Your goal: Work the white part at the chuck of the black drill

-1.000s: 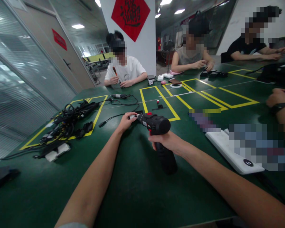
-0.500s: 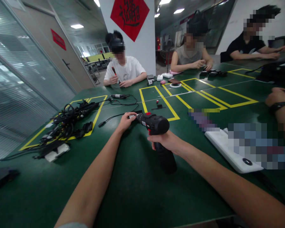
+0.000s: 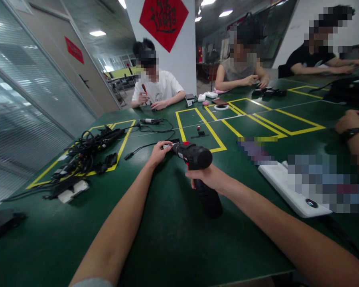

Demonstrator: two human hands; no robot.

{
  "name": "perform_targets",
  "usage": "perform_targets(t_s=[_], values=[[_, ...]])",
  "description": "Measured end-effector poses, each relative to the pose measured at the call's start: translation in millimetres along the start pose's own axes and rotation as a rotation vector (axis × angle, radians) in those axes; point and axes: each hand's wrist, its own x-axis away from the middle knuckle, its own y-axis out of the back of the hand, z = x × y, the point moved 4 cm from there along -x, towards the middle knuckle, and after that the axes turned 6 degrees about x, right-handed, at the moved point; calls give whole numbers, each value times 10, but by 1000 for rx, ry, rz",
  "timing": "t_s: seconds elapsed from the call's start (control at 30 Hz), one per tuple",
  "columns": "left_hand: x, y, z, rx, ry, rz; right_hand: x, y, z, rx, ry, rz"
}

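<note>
Well, from the head view, little has shifted since a moment ago: my right hand stays wrapped round the grip of a black cordless drill, and my left hand pinches its nose. The drill sits at twelve o'clock, its barrel pointing toward nine, its handle running toward six, down onto the green table.

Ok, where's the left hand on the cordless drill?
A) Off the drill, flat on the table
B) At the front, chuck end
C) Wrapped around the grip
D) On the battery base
B: the left hand closes on the front of the cordless drill, while the right hand holds the drill's grip.
</note>
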Motion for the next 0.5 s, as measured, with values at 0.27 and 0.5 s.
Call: perform_targets(t_s=[0.27,0.5], values=[[13,6,-26,-8,20,-8,-28,13,-36,-38,32,16],[28,10,-63,10,22,-9,27,2,-2,-28,-4,15]])
